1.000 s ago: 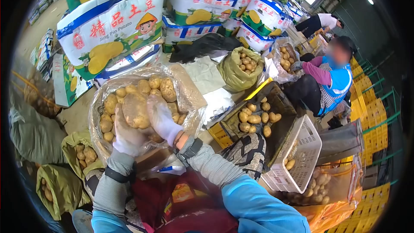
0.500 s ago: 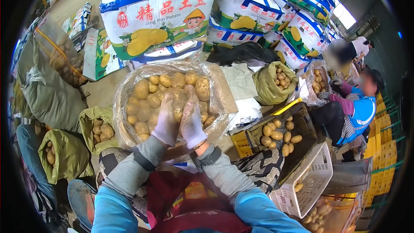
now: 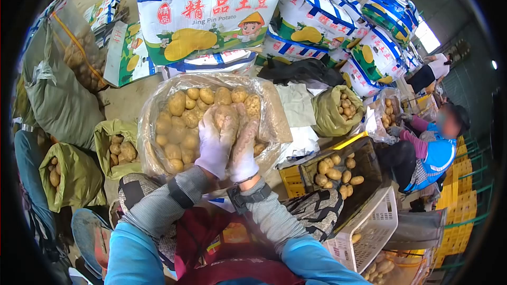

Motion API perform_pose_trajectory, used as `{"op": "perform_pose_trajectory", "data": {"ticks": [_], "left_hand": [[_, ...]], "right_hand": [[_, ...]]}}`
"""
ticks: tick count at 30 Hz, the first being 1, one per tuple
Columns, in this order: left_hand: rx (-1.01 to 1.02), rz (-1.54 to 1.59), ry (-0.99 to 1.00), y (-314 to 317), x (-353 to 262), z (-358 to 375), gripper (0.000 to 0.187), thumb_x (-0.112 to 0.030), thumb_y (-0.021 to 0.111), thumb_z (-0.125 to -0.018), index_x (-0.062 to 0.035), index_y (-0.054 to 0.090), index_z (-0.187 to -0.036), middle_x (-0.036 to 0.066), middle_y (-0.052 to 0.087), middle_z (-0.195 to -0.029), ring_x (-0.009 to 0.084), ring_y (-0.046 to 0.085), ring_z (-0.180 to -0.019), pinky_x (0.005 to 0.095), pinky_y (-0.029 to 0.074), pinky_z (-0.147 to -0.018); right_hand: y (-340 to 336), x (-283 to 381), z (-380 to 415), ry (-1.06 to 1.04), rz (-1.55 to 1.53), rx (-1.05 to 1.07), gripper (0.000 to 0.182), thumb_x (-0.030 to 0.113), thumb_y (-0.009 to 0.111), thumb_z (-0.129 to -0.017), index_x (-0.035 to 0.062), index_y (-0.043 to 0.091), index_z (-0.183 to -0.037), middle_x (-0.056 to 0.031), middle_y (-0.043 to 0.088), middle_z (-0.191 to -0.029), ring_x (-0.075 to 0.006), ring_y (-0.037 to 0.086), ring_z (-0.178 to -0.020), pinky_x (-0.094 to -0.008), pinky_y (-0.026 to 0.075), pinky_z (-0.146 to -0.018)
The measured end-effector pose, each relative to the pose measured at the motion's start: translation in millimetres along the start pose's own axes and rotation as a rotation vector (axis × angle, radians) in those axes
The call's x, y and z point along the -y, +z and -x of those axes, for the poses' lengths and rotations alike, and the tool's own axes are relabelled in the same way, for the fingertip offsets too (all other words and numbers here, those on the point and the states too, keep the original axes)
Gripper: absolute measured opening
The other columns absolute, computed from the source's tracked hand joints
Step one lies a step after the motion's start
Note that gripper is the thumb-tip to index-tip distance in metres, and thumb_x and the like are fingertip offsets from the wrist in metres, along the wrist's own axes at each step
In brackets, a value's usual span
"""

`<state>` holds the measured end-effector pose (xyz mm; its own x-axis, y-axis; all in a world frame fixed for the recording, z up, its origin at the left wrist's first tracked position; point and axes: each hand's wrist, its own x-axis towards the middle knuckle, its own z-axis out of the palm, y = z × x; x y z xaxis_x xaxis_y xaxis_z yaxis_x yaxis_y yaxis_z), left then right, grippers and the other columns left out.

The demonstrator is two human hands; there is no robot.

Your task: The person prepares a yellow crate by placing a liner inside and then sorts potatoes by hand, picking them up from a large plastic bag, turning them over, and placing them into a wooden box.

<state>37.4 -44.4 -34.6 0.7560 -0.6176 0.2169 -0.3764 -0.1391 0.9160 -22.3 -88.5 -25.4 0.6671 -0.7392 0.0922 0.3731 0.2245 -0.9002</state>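
Observation:
Both my hands wear white gloves with soiled fingers, over the lined box (image 3: 275, 106) in front of me. Its clear plastic liner (image 3: 150, 108) is filled with potatoes (image 3: 182, 137). My left hand (image 3: 212, 150) curls around the left side of a large potato (image 3: 225, 117). Against its right side rests my right hand (image 3: 244, 150), thumb side toward the left hand. The fingertips partly blend with the dusty potatoes, and the palms are hidden.
A black crate (image 3: 364, 171) with loose potatoes and a white basket (image 3: 372, 232) stand at right. Green sacks (image 3: 74, 179) of potatoes sit at left; printed potato bags (image 3: 211, 18) are stacked behind. A co-worker (image 3: 435, 148) sits at far right.
My hands, flatter over the potatoes before, are now drawn together around a large potato, with the left hand turned inward. The whole view has shifted slightly.

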Motion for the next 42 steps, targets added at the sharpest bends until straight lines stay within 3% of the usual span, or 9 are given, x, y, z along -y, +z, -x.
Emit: {"op": "perform_pose_trajectory", "data": {"ticks": [8, 13, 16, 19, 24, 28, 31, 40, 42], "left_hand": [[-0.036, -0.138, 0.074, 4, 6, -1, 0.059, -0.028, 0.062, -0.091, -0.0042, 0.039, -0.140, 0.028, 0.045, -0.125, 0.0446, 0.046, -0.115, 0.0481, 0.039, -0.099], [0.115, -0.100, -0.140, 4, 3, -15, 0.062, -0.013, 0.061, -0.088, -0.0063, 0.034, -0.143, 0.024, 0.046, -0.131, 0.0369, 0.048, -0.120, 0.0439, 0.041, -0.101], [0.572, 0.903, -0.397, -34, -13, -23, 0.066, -0.005, 0.058, -0.087, -0.0089, 0.030, -0.147, 0.017, 0.043, -0.139, 0.0281, 0.047, -0.126, 0.0368, 0.043, -0.104], [0.593, 1.019, -0.464, -36, -15, -20, 0.073, 0.000, 0.061, -0.083, -0.0090, 0.029, -0.147, 0.011, 0.044, -0.138, 0.0205, 0.049, -0.124, 0.0309, 0.046, -0.101], [0.466, 0.686, -0.156, -14, 6, -19, 0.077, 0.005, 0.066, -0.077, -0.0052, 0.032, -0.145, 0.012, 0.044, -0.139, 0.0226, 0.047, -0.126, 0.0333, 0.045, -0.101], [0.271, -0.032, 0.199, -18, -7, -10, 0.075, 0.002, 0.070, -0.072, -0.0080, 0.040, -0.140, 0.019, 0.044, -0.135, 0.0323, 0.048, -0.121, 0.0403, 0.045, -0.100], [0.239, -0.256, 0.176, -21, -19, -7, 0.073, -0.001, 0.072, -0.070, -0.0140, 0.045, -0.137, 0.022, 0.045, -0.126, 0.0396, 0.048, -0.114, 0.0447, 0.044, -0.098], [0.193, -0.383, 0.223, -25, -13, -9, 0.071, -0.001, 0.071, -0.073, -0.0167, 0.046, -0.137, 0.020, 0.050, -0.118, 0.0370, 0.053, -0.109, 0.0441, 0.047, -0.091], [0.316, 0.038, -0.066, -22, 11, -21, 0.070, 0.001, 0.069, -0.076, -0.0152, 0.044, -0.139, 0.016, 0.054, -0.118, 0.0285, 0.056, -0.109, 0.0407, 0.050, -0.088]], "right_hand": [[-20, -8, 10, -0.444, 0.899, -0.027, 0.061, 0.035, 0.031, -0.105, -0.0010, 0.017, -0.152, -0.0154, 0.027, -0.155, -0.0247, 0.026, -0.143, -0.0354, 0.019, -0.118], [-31, 7, 0, -0.317, 0.689, -0.069, 0.071, 0.017, 0.055, -0.095, -0.0039, 0.014, -0.149, -0.0182, 0.033, -0.151, -0.0291, 0.033, -0.140, -0.0379, 0.023, -0.117], [-42, 14, -8, -0.212, 0.369, -0.064, 0.086, 0.004, 0.066, -0.083, -0.0045, 0.011, -0.148, -0.0194, 0.035, -0.149, -0.0302, 0.036, -0.138, -0.0383, 0.029, -0.115], [-58, 12, -10, -0.250, 0.756, -0.082, 0.097, -0.001, 0.072, -0.076, -0.0044, 0.008, -0.149, -0.0202, 0.033, -0.149, -0.0306, 0.037, -0.138, -0.0377, 0.032, -0.114], [-52, 10, -5, -0.315, 1.026, -0.146, 0.096, -0.003, 0.069, -0.075, -0.0015, 0.008, -0.150, -0.0181, 0.031, -0.150, -0.0296, 0.037, -0.137, -0.0371, 0.032, -0.114], [-51, 2, -10, -0.251, 0.555, -0.157, 0.086, 0.001, 0.064, -0.082, 0.0048, 0.013, -0.151, -0.0152, 0.033, -0.149, -0.0276, 0.039, -0.135, -0.0376, 0.036, -0.111], [-54, -1, -13, -0.096, -0.096, -0.123, 0.079, 0.005, 0.060, -0.086, 0.0095, 0.016, -0.151, -0.0130, 0.035, -0.148, -0.0261, 0.040, -0.134, -0.0380, 0.038, -0.109], [-66, 13, -9, 0.267, -0.974, -0.075, 0.052, 0.041, 0.055, -0.096, 0.0150, 0.047, -0.141, -0.0112, 0.048, -0.142, -0.0266, 0.044, -0.130, -0.0430, 0.040, -0.104], [-68, 25, -12, 0.256, -0.949, -0.148, 0.053, 0.045, 0.058, -0.093, 0.0127, 0.052, -0.135, -0.0110, 0.051, -0.139, -0.0292, 0.047, -0.126, -0.0500, 0.038, -0.106]]}}
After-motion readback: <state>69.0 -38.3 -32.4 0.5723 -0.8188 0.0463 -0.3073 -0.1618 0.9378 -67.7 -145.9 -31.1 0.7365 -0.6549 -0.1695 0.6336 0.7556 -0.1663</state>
